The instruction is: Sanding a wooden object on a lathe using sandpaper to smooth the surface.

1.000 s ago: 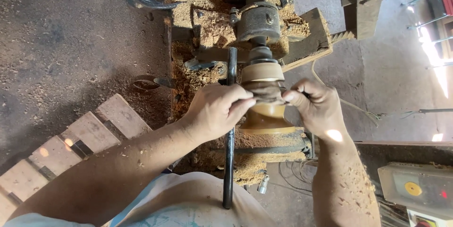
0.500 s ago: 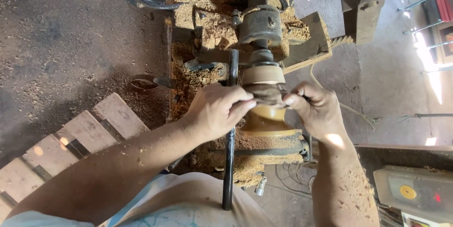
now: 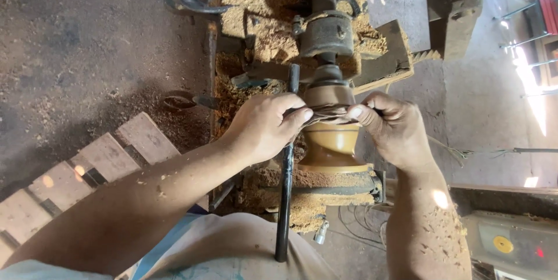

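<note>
Pinching a crumpled strip of sandpaper (image 3: 328, 112) from both ends, the person is stretching it across the top of a turned wooden piece (image 3: 331, 143) mounted on a lathe (image 3: 325, 33). The left hand (image 3: 264, 126) is gripping the strip's left end, its fingers curled and pressed together, thumb tip bearing down on the paper just beside the wood. The right hand (image 3: 395, 129) is doing the same at the other end — thumb and forefinger squeezing the paper, the remaining fingers folded in behind them. Both hands are sitting close on either side of the workpiece, with the strip touching its upper part between them.

The wooden piece is glossy and yellow-brown, narrowing at the waist and flaring to a wider rim at the bottom, lying in line with the lathe's dark metal spindle housing further up the view. Whether it is spinning cannot be told. A black metal bar (image 3: 286, 187) is running lengthwise just left of the wood, passing under the left hand. Sawdust (image 3: 256, 36) is lying thick over the lathe bed and clinging to both forearms. A slatted wooden pallet (image 3: 104, 158) is resting on the dusty floor at left, and a grey box with a yellow disc (image 3: 511, 242) is standing at lower right.
</note>
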